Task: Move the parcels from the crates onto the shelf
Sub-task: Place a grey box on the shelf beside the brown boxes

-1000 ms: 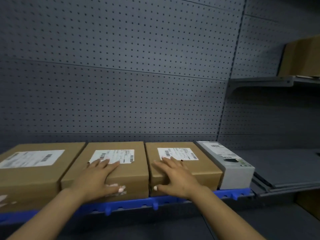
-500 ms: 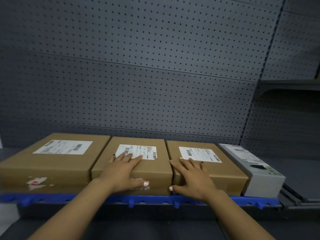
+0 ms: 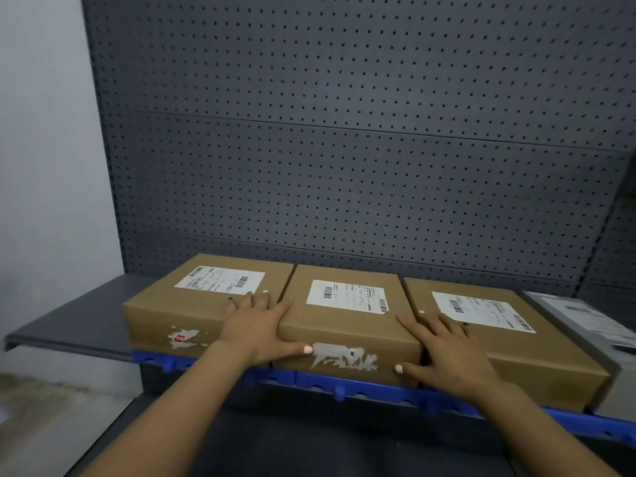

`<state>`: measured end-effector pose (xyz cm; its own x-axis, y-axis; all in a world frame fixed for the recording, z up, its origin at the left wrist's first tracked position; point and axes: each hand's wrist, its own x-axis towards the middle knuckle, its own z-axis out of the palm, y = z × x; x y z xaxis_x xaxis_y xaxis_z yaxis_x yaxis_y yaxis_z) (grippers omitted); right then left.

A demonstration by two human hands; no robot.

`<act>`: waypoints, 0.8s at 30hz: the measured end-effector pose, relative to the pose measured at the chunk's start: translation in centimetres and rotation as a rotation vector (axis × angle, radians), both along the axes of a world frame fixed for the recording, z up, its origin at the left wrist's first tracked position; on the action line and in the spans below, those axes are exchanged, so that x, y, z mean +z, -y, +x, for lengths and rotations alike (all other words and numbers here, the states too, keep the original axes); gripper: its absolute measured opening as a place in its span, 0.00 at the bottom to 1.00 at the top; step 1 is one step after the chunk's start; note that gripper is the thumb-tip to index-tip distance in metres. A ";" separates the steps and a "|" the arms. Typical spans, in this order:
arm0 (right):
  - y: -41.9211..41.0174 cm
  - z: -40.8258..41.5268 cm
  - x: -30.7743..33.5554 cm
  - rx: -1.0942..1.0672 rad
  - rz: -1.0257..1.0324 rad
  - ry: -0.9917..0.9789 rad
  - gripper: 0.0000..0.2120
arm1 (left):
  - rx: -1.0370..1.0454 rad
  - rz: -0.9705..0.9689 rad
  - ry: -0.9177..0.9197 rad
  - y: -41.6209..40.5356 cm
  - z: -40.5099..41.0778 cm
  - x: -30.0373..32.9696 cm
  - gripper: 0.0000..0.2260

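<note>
Three brown cardboard parcels with white labels stand side by side on the grey shelf (image 3: 69,321). My left hand (image 3: 256,325) lies flat across the seam between the left parcel (image 3: 192,304) and the middle parcel (image 3: 330,328), with its thumb on the middle parcel's front face. My right hand (image 3: 444,349) rests flat on the near left part of the right parcel (image 3: 543,356); its thumb touches the middle parcel's front right corner. Neither hand holds anything, and the fingers are spread. No crate is in view.
A grey box (image 3: 585,321) sits against the right parcel. A blue strip (image 3: 361,394) runs along the shelf's front edge. Behind stands a grey pegboard (image 3: 344,149), with a white wall (image 3: 44,166) to the left. The shelf's left end is bare, and a lower shelf (image 3: 309,449) lies beneath my arms.
The view has swung to the left, showing the shelf's left end and the wall. My left hand has slid from the middle parcel's top to its left seam.
</note>
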<state>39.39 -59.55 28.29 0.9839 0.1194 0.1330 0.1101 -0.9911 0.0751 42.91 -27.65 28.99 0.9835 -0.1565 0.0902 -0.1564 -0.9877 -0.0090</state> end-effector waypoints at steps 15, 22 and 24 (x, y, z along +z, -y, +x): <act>0.9 -3.2 1.6 0.082 0.106 0.122 0.41 | -0.174 -0.079 0.105 2.5 -1.6 1.5 0.45; 7.1 -12.9 0.0 0.042 0.160 0.227 0.38 | -0.499 -0.101 0.175 11.1 -6.6 0.9 0.41; 10.0 -16.8 -1.4 -0.041 0.156 0.231 0.37 | -0.580 -0.087 0.167 14.4 -8.2 -0.2 0.43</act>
<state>22.60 -69.56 26.87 0.9291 0.0411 0.3676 0.0677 -0.9959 -0.0598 34.73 -42.04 28.83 0.7114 -0.6477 0.2727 -0.6726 -0.7400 -0.0030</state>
